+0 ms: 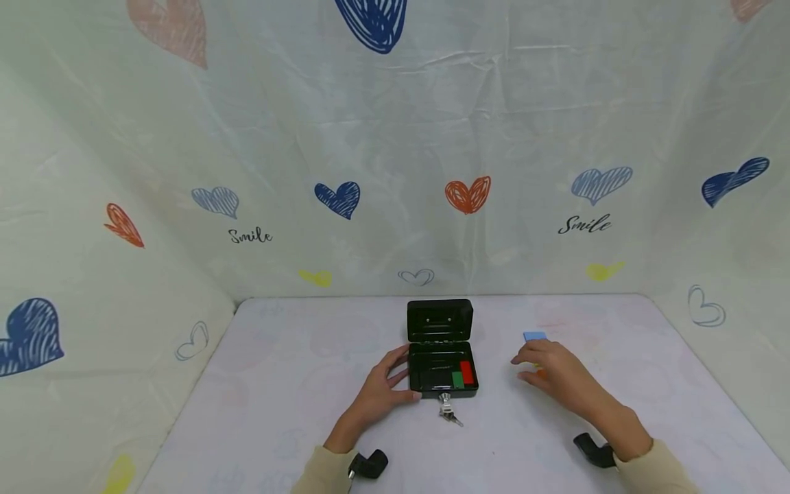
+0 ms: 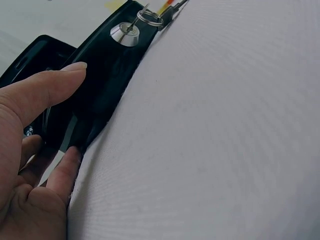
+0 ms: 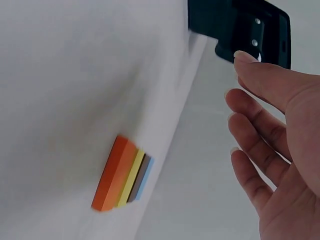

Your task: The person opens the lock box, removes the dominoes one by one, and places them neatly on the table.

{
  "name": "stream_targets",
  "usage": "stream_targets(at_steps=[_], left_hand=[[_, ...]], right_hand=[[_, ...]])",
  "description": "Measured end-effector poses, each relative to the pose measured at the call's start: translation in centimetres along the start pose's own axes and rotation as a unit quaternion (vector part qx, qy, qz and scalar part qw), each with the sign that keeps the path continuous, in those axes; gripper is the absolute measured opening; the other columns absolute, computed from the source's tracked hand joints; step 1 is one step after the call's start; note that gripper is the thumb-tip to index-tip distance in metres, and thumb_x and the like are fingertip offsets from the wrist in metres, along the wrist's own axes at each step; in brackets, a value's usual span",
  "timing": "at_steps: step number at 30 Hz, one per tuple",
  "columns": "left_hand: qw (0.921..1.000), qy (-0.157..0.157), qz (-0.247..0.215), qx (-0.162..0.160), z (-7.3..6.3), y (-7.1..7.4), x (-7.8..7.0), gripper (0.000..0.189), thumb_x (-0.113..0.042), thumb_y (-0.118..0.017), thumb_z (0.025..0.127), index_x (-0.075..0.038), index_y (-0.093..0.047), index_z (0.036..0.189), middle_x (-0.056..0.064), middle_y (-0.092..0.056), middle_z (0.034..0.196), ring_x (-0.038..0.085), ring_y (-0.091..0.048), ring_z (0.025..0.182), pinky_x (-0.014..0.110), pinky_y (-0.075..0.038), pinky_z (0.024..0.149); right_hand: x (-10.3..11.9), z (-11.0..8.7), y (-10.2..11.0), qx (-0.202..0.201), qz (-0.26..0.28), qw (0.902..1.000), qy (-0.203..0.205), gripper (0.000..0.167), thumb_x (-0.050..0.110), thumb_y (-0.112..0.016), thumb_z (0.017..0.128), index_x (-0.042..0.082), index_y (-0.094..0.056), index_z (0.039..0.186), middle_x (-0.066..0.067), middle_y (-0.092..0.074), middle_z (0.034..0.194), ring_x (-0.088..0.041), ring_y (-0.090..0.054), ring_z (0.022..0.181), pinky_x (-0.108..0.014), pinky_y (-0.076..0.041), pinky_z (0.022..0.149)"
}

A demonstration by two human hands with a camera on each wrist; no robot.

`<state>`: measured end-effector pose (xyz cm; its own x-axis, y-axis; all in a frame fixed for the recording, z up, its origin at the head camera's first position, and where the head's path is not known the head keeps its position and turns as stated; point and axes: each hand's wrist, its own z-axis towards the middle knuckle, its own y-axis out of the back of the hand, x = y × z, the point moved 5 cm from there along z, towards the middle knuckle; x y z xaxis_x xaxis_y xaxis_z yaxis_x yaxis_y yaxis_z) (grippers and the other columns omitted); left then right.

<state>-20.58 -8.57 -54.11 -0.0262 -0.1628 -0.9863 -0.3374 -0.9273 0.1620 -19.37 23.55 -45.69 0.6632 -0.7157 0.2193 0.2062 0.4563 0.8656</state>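
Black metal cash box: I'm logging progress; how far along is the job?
Done, apparently: the black metal cash box stands open, rectangular red block and green block inside.
In hand: the left hand touches it; the empty right hand hovers near loose blocks.
Seemingly remaining: a rectangular orange block, yellow block, brown block and blue block outside.

The box (image 1: 440, 328) is black, the blocks (image 3: 114, 172) red, green, orange, yellow, brown and blue, the backdrop (image 1: 395, 130) heart-patterned.

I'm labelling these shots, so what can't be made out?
Head: much of the orange block, hidden by the right hand.
Head: teeth on the keys, too small.
Left wrist: keys, cut off by top edge.
Right wrist: part of the box, cut off by top edge.
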Motion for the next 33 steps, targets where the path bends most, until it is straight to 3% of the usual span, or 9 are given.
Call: stream_targets(at_steps=[8,16,33], left_hand=[[1.0,0.003,0.001,-0.002,-0.3,0.1,0.0,0.095,0.005,-0.086,0.083,-0.011,-0.038,0.163,0.019,-0.038,0.165,0.044,-0.041,0.151,0.031,-0.052,0.112],[1.0,0.002,-0.008,0.002,-0.4,0.2,0.1,0.095,0.005,-0.086,0.082,-0.01,-0.038,0.163,0.019,-0.038,0.165,0.043,-0.038,0.153,0.031,-0.051,0.114],[0.9998,0.005,-0.018,-0.001,-0.4,-0.1,-0.1,0.096,0.006,-0.087,0.081,-0.011,-0.039,0.163,0.02,-0.038,0.164,0.044,-0.039,0.152,0.029,-0.051,0.113]], right_hand=[[2.3,1.8,-2.3,0.076,0.018,0.9969,-0.002,0.026,0.007,-0.093,0.078,0.015,-0.081,0.1,0.007,-0.072,0.099,-0.016,-0.068,0.094,-0.036,-0.065,0.082],[4.1,3.6,-3.9,0.087,0.032,0.995,0.037,0.025,0.007,-0.091,0.081,0.015,-0.081,0.102,0.007,-0.071,0.101,-0.016,-0.066,0.096,-0.037,-0.062,0.086],[5.0,5.5,-5.4,0.135,0.033,0.989,0.051,0.024,0.008,-0.091,0.082,0.015,-0.082,0.104,0.006,-0.072,0.104,-0.013,-0.066,0.096,-0.036,-0.063,0.089]])
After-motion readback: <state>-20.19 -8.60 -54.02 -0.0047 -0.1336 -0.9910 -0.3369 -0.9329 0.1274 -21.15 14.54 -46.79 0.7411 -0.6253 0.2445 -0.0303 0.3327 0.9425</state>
